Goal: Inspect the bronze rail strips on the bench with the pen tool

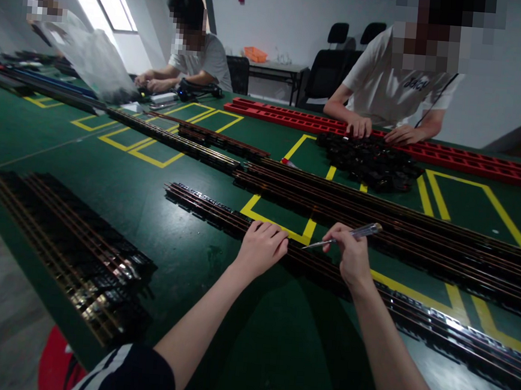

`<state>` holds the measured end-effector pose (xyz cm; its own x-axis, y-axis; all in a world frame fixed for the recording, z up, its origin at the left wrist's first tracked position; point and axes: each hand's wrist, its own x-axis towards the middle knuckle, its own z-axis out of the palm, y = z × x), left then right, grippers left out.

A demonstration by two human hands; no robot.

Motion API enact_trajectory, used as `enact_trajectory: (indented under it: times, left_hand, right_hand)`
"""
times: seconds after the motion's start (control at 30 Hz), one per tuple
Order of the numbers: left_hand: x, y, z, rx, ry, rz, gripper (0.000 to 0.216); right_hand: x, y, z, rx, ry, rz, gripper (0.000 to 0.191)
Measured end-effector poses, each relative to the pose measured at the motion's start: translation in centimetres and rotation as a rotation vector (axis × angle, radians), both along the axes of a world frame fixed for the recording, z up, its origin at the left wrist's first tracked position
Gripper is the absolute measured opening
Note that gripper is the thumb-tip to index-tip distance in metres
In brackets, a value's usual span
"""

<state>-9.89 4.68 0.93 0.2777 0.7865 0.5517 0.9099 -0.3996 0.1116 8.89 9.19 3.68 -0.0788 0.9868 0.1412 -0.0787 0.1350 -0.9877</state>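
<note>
My right hand [351, 254] is closed around a screwdriver [363, 231] with a clear handle. Its thin metal shaft slants down to the left, the tip close to a long black strip with copper-coloured rails [214, 210]. On that same strip rests my left hand [263, 243], its fingers bent over the top edge and pressed together, a little left of the screwdriver tip. Whatever lies under the left fingers is hidden. Behind this strip runs a bundle of similar long railed strips [332, 199].
More railed strips [71, 246] lie at the table's left edge. A co-worker's hands [382, 132] touch a pile of black parts [371, 161] across the table, before long red racks [479, 164]. Yellow tape [502, 214] marks the green table [198, 298]. Other people sit farther left.
</note>
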Motion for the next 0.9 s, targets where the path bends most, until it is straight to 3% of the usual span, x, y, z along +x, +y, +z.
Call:
enact_trajectory:
  times: [0.57, 0.9]
  left_hand:
    - [-0.2, 0.4, -0.2, 0.018, 0.002, 0.013, 0.017]
    - [-2.5, 0.9, 0.0, -0.003, 0.023, 0.112, 0.021]
  right_hand:
    - [-0.1, 0.0, -0.2, 0.020, -0.021, -0.007, 0.019]
    - [-1.3, -0.7, 1.3, 0.023, -0.079, 0.076, 0.019]
